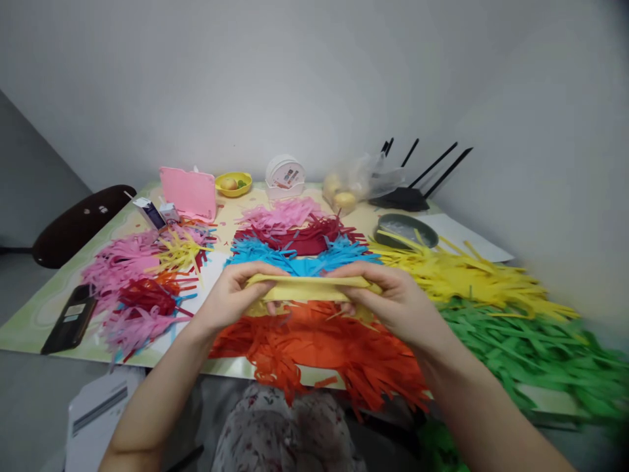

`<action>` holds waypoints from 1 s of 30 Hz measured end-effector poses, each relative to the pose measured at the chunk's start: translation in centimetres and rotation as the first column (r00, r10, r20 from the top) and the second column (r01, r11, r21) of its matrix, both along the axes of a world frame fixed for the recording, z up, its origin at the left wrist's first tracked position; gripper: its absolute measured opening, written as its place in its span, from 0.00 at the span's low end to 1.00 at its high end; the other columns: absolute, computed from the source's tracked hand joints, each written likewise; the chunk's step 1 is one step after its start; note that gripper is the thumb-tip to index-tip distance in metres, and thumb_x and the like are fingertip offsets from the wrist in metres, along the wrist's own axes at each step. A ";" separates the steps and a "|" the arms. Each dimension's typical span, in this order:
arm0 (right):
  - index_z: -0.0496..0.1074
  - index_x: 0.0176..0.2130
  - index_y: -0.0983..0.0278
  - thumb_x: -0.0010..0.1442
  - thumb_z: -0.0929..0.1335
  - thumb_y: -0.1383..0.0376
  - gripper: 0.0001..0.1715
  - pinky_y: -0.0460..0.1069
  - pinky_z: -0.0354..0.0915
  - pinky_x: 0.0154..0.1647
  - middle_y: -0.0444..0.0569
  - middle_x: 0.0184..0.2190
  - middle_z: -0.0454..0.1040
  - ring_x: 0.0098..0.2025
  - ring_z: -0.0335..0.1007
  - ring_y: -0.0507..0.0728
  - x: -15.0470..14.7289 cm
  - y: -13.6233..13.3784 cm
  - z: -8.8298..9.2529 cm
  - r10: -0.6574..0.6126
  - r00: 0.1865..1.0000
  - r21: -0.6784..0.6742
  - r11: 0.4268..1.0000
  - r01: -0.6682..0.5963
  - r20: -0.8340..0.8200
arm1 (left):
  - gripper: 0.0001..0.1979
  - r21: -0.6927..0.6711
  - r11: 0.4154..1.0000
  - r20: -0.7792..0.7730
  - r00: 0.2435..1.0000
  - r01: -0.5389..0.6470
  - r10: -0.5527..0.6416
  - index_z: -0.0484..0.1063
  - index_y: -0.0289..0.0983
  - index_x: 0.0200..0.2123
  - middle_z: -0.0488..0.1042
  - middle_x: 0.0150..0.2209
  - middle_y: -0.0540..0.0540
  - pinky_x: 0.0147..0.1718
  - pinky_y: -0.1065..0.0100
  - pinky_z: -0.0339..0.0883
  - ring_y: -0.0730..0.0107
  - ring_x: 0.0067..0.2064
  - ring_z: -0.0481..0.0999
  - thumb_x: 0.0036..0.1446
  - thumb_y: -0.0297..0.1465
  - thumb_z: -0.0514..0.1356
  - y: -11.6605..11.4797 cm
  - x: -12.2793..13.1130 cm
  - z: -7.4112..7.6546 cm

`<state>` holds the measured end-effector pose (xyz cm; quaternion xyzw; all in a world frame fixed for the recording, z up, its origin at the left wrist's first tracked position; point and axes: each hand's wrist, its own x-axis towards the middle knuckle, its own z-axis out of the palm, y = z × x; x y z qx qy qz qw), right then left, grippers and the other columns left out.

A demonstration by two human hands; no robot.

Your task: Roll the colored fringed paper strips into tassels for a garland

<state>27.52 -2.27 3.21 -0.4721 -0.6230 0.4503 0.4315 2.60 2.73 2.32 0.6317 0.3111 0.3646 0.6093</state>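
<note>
Both hands hold up a folded strip of yellow tissue paper point(307, 288), stretched level between them above the table. My left hand point(240, 292) pinches its left end, thumb on the near face. At the other end my right hand point(388, 295) grips it the same way, and some fringe hangs below. Underneath lies orange fringed paper point(314, 337), spilling over the table's front edge. Behind the strip are blue fringed paper point(299, 265), dark red fringed paper point(309, 241) and pink fringed paper point(285, 215).
Yellow fringes point(457, 272) and green fringes point(521, 347) spread on the right. At left are mixed fringe bundles point(122, 262) and a phone point(71, 321). Farther back stand a pink case point(189, 193), a yellow fruit bowl point(234, 185), a green dish point(405, 231) and a black router point(400, 198).
</note>
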 end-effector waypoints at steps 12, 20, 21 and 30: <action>0.72 0.27 0.61 0.60 0.69 0.64 0.09 0.44 0.60 0.24 0.41 0.21 0.67 0.23 0.63 0.50 -0.4 0.6 -3.1 0.071 0.962 0.156 0.987 -0.031 -0.262 | 0.09 0.167 0.986 0.112 0.994 -0.006 -0.013 0.78 0.36 0.29 0.74 0.24 0.48 0.38 0.69 0.65 0.69 0.34 0.74 0.59 0.26 0.58 -0.3 -1.1 -1.4; 0.69 0.24 0.62 0.61 0.67 0.61 0.15 0.47 0.61 0.29 0.44 0.22 0.69 0.26 0.65 0.53 -0.5 0.8 -2.3 0.007 0.996 0.366 0.930 -0.039 0.088 | 0.15 0.369 0.916 -0.100 0.974 -0.155 0.205 0.63 0.37 0.22 0.69 0.25 0.51 0.33 0.70 0.60 0.71 0.31 0.68 0.59 0.34 0.62 -0.7 -0.4 -1.6; 0.68 0.24 0.62 0.60 0.68 0.62 0.14 0.47 0.62 0.30 0.44 0.22 0.70 0.27 0.66 0.53 -0.6 0.6 -2.2 -0.050 0.990 0.385 0.923 -0.005 0.131 | 0.14 0.400 0.898 -0.116 0.962 -0.181 0.245 0.64 0.37 0.24 0.69 0.26 0.51 0.32 0.71 0.61 0.72 0.31 0.68 0.58 0.33 0.62 -0.8 -0.3 -1.7; 0.72 0.34 0.61 0.61 0.68 0.63 0.04 0.50 0.65 0.40 0.48 0.35 0.78 0.38 0.74 0.58 -1.2 0.2 -2.3 -0.261 0.895 0.364 0.923 0.122 0.362 | 0.03 0.534 0.841 -0.309 0.907 -0.084 0.287 0.70 0.38 0.35 0.76 0.35 0.48 0.38 0.69 0.66 0.69 0.36 0.75 0.61 0.32 0.60 -0.5 -0.4 -1.5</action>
